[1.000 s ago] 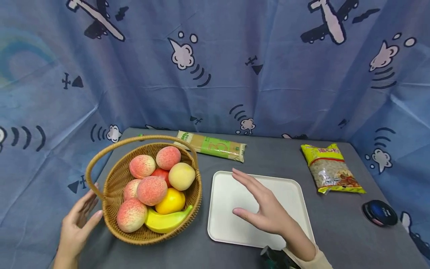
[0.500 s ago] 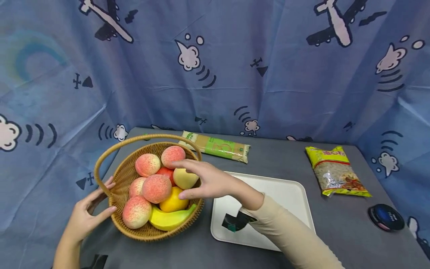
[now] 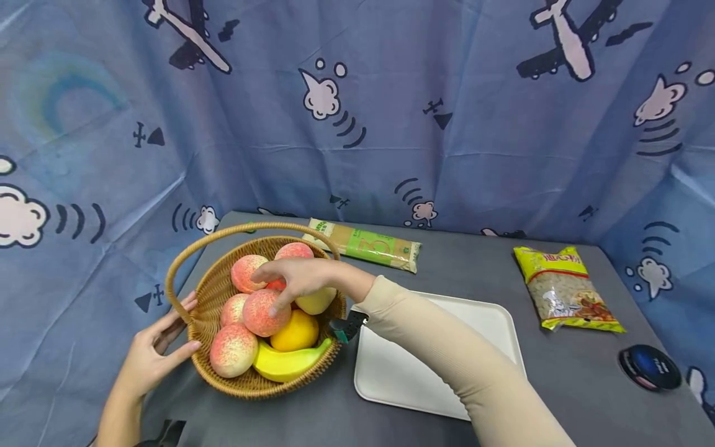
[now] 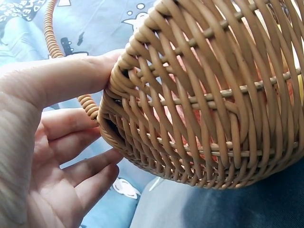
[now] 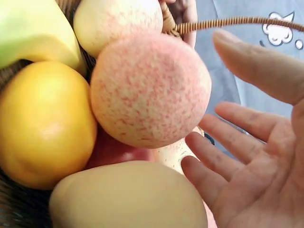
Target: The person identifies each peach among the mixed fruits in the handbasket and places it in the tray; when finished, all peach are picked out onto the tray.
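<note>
A wicker basket (image 3: 246,390) with a tall arched handle holds several peaches, a banana (image 3: 290,363), an orange-yellow fruit (image 3: 298,329) and a pale yellow fruit (image 3: 317,302). My left hand (image 3: 149,354) touches the basket's left rim near the handle's foot, fingers and thumb spread apart. In the left wrist view the thumb (image 4: 80,76) lies against the woven rim. My right hand (image 3: 301,276) hovers over the fruit, beside the topmost peach (image 3: 259,313). In the right wrist view its thumb and fingers stand apart around that peach (image 5: 152,90); contact is unclear.
A white tray (image 3: 385,379) lies right of the basket, partly under my right forearm. Behind is a long green-and-tan food packet (image 3: 368,245). At the right lie a yellow bag (image 3: 564,288) and a round dark-blue tin (image 3: 650,367). A blue printed curtain (image 3: 380,124) surrounds the table.
My right hand has moved left from above the tray to over the basket's fruit. The left hand has come up against the basket's rim. The view has shifted slightly left.
</note>
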`<action>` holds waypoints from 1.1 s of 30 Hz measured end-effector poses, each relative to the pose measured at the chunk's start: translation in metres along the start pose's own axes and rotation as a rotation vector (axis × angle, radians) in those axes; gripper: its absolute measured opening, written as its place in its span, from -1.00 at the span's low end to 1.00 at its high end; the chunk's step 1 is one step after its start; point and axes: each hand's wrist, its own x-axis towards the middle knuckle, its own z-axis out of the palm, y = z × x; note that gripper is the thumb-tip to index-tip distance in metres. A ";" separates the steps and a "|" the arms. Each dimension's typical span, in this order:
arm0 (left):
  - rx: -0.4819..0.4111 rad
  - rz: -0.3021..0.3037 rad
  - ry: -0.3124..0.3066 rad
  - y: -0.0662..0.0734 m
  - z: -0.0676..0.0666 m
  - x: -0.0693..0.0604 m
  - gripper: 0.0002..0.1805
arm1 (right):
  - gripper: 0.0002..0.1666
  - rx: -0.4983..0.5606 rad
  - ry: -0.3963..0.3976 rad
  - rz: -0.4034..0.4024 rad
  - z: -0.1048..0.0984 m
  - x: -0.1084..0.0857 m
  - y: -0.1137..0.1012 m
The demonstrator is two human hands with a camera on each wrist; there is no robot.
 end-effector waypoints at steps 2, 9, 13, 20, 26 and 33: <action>-0.003 0.005 -0.002 0.001 0.000 0.000 -0.24 | -0.16 0.017 -0.038 0.014 -0.002 0.005 0.001; 0.014 -0.006 -0.013 0.002 0.002 0.001 -0.25 | -0.16 -0.078 -0.131 0.041 -0.005 0.016 0.005; -0.002 -0.017 -0.012 0.002 0.001 0.001 -0.26 | -0.12 -0.169 -0.145 0.084 -0.002 0.020 0.004; -0.010 -0.003 -0.015 0.002 0.001 0.000 -0.26 | -0.14 -0.219 -0.064 0.058 0.002 0.018 0.004; -0.012 0.007 -0.011 0.000 0.000 -0.001 -0.27 | -0.16 -0.198 0.007 -0.065 0.006 0.007 -0.002; -0.001 0.027 -0.019 -0.002 0.000 -0.001 -0.25 | -0.16 -0.190 0.113 -0.281 0.010 -0.026 -0.008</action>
